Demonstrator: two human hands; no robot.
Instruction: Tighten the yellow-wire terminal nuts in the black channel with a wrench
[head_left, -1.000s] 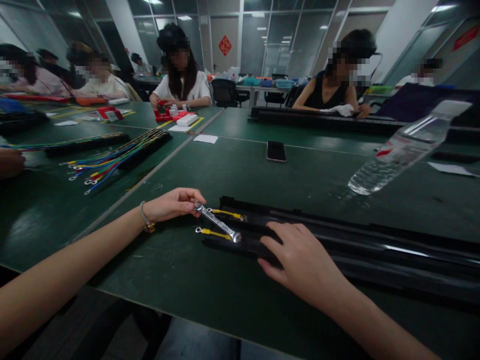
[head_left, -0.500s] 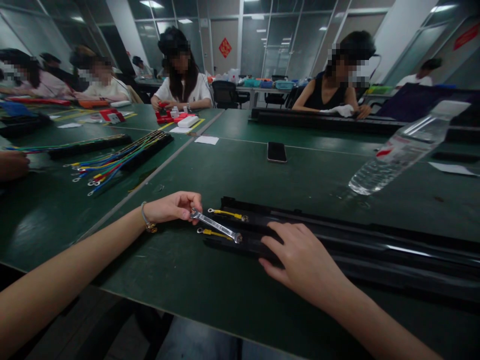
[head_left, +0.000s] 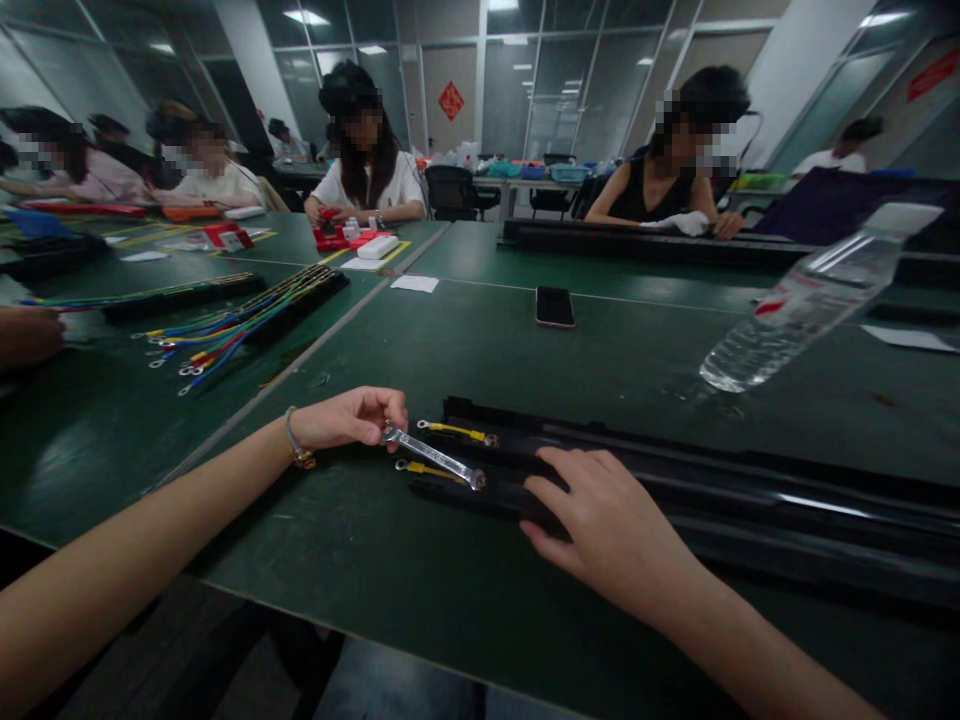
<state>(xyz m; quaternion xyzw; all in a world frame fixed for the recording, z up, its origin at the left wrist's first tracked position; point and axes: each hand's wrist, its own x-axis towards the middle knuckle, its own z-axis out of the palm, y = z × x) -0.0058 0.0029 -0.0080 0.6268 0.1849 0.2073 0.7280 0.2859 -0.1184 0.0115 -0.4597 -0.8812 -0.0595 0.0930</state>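
Note:
My left hand (head_left: 358,416) is closed on one end of a silver wrench (head_left: 433,454). The wrench's other end sits over the bolted end of the nearer yellow cable (head_left: 426,469). A second yellow cable (head_left: 456,431) lies just behind it, its ring lug sticking out past the end of a long black rail-like piece (head_left: 720,490). My right hand (head_left: 592,505) rests on this black piece with its fingers spread and nothing visible in them; its palm side is hidden.
A tilted water bottle (head_left: 806,305) stands behind the black piece, right of a phone (head_left: 554,306). Bundled coloured cables with ring lugs (head_left: 255,325) lie at left on the green table (head_left: 360,590). Several people sit around; one works with red parts (head_left: 330,235) opposite.
The whole view has shifted very slightly. Both hands and the wrench keep practically the same places on the black piece.

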